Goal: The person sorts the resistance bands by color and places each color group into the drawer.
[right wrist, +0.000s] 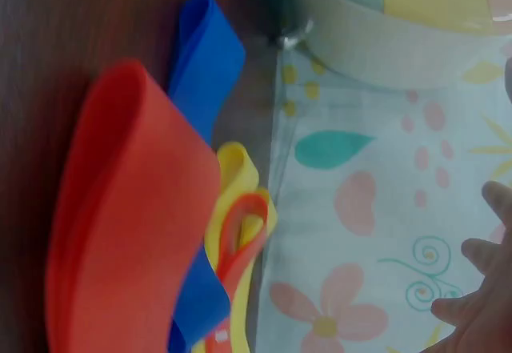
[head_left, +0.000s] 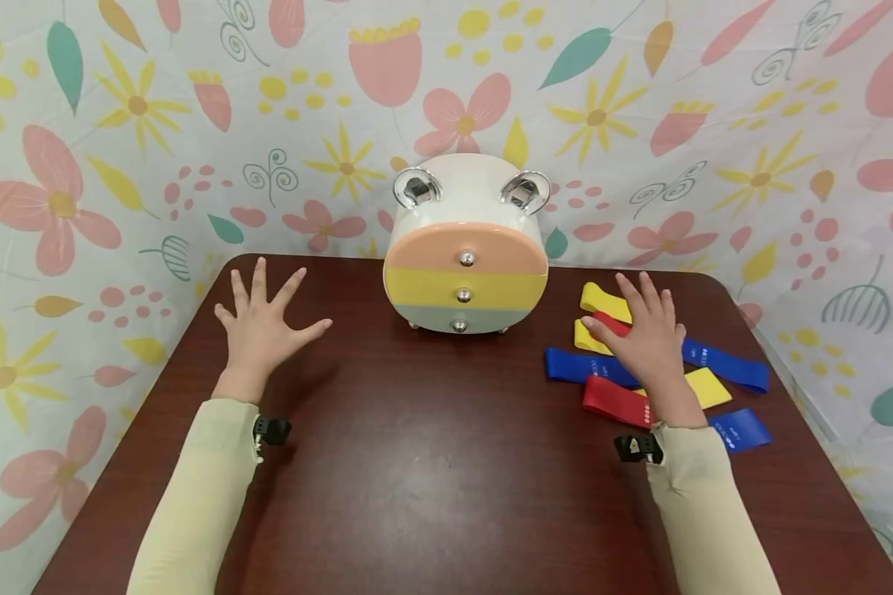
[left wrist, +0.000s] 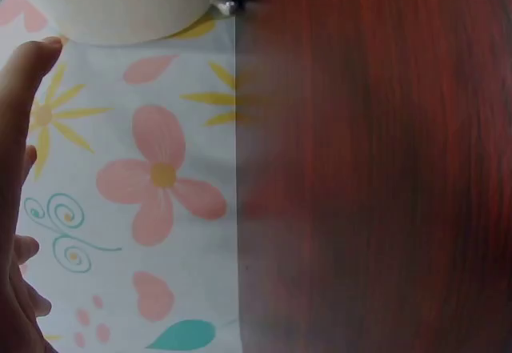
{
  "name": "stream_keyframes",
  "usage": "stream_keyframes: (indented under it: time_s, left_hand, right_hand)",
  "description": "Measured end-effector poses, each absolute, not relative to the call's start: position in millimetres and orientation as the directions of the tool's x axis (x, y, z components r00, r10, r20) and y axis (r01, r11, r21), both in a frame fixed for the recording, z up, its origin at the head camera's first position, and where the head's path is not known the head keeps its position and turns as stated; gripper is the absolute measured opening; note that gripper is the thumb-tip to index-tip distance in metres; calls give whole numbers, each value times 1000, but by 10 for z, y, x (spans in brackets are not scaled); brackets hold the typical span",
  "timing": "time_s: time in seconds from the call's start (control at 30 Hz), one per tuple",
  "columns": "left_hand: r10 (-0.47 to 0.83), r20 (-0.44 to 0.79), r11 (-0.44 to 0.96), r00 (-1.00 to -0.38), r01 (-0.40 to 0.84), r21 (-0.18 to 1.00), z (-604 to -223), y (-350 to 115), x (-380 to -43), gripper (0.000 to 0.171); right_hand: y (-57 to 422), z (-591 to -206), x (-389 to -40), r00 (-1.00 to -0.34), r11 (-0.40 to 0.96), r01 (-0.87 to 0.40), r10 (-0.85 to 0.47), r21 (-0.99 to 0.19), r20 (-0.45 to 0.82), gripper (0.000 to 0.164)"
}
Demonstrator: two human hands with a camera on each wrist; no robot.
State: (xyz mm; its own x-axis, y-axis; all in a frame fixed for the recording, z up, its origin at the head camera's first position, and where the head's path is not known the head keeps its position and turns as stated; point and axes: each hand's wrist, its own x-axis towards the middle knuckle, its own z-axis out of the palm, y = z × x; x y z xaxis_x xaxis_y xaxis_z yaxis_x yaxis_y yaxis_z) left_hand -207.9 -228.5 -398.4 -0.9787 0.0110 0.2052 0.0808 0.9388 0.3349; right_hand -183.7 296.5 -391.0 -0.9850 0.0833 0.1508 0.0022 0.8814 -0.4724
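Note:
My left hand (head_left: 260, 330) is held over the left side of the table with its fingers spread, holding nothing. On the right, my right hand (head_left: 649, 339) hovers with spread fingers above a loose pile of flat resistance bands. Among them are a red band (head_left: 616, 402), a blue band (head_left: 586, 367), a yellow band (head_left: 709, 388) and another blue band (head_left: 744, 430); the hand and forearm hide part of the pile. In the right wrist view, a red band (right wrist: 136, 225) stands as a folded loop close to the camera.
At the table's back stands a small white drawer cabinet (head_left: 465, 190) with orange, yellow and green fronts, silver knobs and two silver ear-like pieces. Dark wooden table (head_left: 417, 463) lies beneath. A flower-patterned cloth (head_left: 461, 49) hangs behind and along the sides.

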Motion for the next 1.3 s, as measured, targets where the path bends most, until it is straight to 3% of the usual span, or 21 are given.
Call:
stream_keyframes:
  time_s: [0.47, 0.7, 1.03, 1.3]
  left_hand:
    - [46, 201, 801, -978, 157, 578, -3926, -2128, -2135, 83]
    - [119, 186, 675, -975, 217, 705, -3827, -2036, -2215, 80]
    - [152, 216, 552, -964, 264, 791, -3651, -1882, -2309, 74]
    - [173, 220, 493, -960, 278, 825, -3468, -1763, -2413, 69]
  right_hand:
    - [2635, -3931, -1750, -982, 679, -77, 75, -730, 174, 91]
    - [2426, -3852, -1717, -978, 623, -128, 51, -772, 202, 87]
    - [2120, -3725, -1728, -943, 447, -211, 139, -869, 301, 70]
    - [1877, -3679, -1809, -905, 349, -325, 156, -879, 396, 65]
